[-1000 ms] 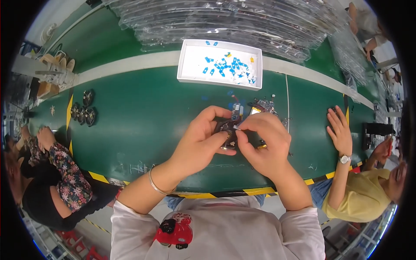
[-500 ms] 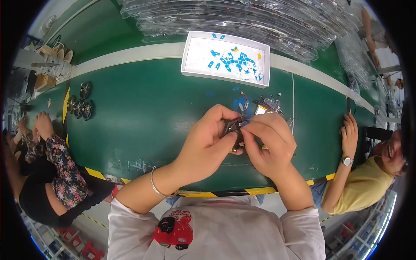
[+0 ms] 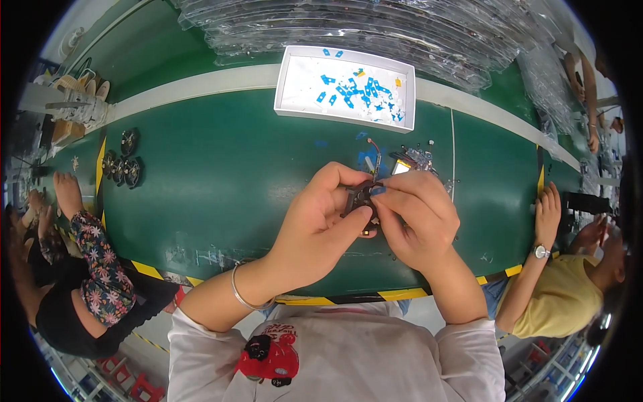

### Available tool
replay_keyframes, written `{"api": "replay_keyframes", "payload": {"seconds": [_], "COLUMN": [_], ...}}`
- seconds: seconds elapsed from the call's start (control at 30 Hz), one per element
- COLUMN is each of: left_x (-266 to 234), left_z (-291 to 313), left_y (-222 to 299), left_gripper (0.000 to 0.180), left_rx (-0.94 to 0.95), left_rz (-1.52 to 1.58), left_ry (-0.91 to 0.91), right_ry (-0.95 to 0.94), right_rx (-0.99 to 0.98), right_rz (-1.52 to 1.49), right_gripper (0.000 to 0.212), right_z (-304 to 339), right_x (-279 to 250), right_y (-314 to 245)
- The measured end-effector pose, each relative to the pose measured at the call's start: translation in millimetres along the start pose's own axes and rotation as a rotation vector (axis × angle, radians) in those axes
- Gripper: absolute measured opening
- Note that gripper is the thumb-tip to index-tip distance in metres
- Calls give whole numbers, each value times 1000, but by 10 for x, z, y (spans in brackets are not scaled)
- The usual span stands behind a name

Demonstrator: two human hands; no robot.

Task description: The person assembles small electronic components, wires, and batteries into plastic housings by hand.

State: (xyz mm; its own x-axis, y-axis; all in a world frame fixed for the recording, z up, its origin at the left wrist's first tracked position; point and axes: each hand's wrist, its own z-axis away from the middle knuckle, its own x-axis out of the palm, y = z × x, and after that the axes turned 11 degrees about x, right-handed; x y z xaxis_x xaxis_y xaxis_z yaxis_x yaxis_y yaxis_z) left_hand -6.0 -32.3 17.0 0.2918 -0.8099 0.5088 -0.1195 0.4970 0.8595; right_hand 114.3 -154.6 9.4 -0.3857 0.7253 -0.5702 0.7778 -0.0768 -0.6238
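Just right of frame centre: black part [image 3: 360, 201], held a little above the green table [image 3: 207, 181] or against it, cannot tell which. Left hand [image 3: 313, 218] has it from the left, fingers curled behind, thumb laid over the near face; grip closed, no gap seen. Right hand [image 3: 426, 214] comes in from the right, thumb and forefinger pinched together on a small blue piece [image 3: 379, 190] at the part's upper right edge; the remaining fingers folded in, their tips hidden. Thin wired strip [image 3: 377, 163] stands out above the part, red lead at its top. Beyond the right fingertips, a loose heap of small parts [image 3: 420, 158], with a pale flat piece [image 3: 401, 167] at its left side. Upper centre: shallow white box [image 3: 300, 87], blue tabs [image 3: 367, 92] scattered inside, mostly toward its right half, a few yellow bits among them. Behind it, along the top, stacked clear trays [image 3: 348, 33]. Left of frame: four black units [image 3: 124, 163] grouped near a striped tape line. Far right: co-worker's hand [image 3: 548, 209], watch at the wrist. Far left: a floral sleeve [image 3: 102, 275], another person's.
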Motion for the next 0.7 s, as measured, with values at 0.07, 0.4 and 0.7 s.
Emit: {"api": "replay_keyframes", "payload": {"seconds": [0.07, 0.4, 0.7], "left_x": [1, -153, -126], "left_z": [-25, -120, -122], "left_y": [-3, -81, -17], "left_gripper": [21, 6, 3], "left_rx": [-5, -43, -10], "left_rz": [-3, -37, -84], "left_ry": [58, 124, 110], "right_ry": [0, -235, -299], "right_rx": [-9, 149, 227], "right_rz": [8, 141, 326], "right_gripper": [17, 5, 6], "right_z": [1, 40, -23], "right_x": [-9, -188, -192], "right_y": [-11, 69, 6]}}
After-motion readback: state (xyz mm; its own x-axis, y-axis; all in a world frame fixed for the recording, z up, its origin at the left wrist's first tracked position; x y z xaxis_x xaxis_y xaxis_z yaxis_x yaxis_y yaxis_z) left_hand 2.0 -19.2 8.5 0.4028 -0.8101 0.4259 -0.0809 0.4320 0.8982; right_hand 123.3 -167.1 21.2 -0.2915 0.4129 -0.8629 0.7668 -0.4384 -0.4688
